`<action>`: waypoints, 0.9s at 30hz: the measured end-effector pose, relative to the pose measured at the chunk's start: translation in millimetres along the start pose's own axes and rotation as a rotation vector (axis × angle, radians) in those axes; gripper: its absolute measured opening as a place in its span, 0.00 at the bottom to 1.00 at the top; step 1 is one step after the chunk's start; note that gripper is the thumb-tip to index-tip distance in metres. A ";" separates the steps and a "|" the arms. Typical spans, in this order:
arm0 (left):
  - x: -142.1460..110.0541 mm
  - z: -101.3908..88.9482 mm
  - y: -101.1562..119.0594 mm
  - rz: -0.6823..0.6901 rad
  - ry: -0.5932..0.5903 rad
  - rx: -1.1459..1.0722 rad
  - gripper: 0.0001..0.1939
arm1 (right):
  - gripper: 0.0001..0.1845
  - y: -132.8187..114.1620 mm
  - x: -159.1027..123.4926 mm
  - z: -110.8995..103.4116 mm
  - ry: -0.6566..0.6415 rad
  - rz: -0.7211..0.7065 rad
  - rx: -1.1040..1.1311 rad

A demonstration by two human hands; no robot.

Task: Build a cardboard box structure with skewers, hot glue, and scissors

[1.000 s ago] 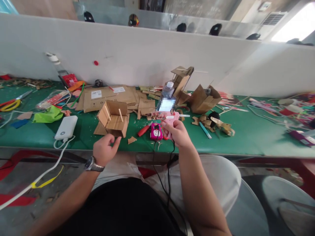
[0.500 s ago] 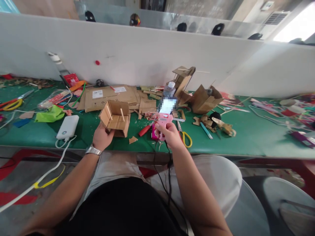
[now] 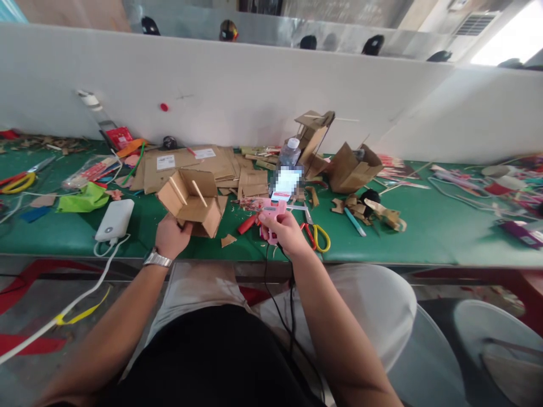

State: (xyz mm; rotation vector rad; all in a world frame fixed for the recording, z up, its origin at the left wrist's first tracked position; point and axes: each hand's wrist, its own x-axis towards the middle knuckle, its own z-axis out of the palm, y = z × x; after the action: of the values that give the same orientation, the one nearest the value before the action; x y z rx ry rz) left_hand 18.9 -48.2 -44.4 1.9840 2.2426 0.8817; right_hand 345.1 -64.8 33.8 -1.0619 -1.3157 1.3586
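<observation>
My left hand is closed around the lower left side of a small cardboard box structure, which tilts above the bench's front edge. Two thin wooden sticks stand up inside its open top. A pink hot glue gun with a dark cord is gripped in my right hand, its messy nozzle end pointing left toward the cardboard structure but apart from it. Under the glue gun lie a red-handled tool and a pink object mostly hidden by my hand. A phone with a lit, blurred screen is just behind.
On the green bench are scissors with yellow-and-red handles, a white power bank, flat cardboard, a bottle, a cardboard model, an open cardboard box and a blue cutter. A white partition stands behind.
The cardboard structure has tilted and shifted slightly left in my left hand. My right hand has moved the glue gun a little left and down, turning its nozzle more toward the structure.
</observation>
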 end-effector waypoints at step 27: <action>-34.4 -6.1 29.0 0.398 0.254 -0.229 0.26 | 0.26 -11.8 -4.5 5.3 -0.219 0.083 0.479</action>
State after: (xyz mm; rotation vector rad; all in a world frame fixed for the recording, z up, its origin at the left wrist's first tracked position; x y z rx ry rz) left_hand 49.5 -81.2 -39.0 2.3540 1.7640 1.4285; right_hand 341.4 -70.4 45.8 -0.6580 -1.0265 1.7797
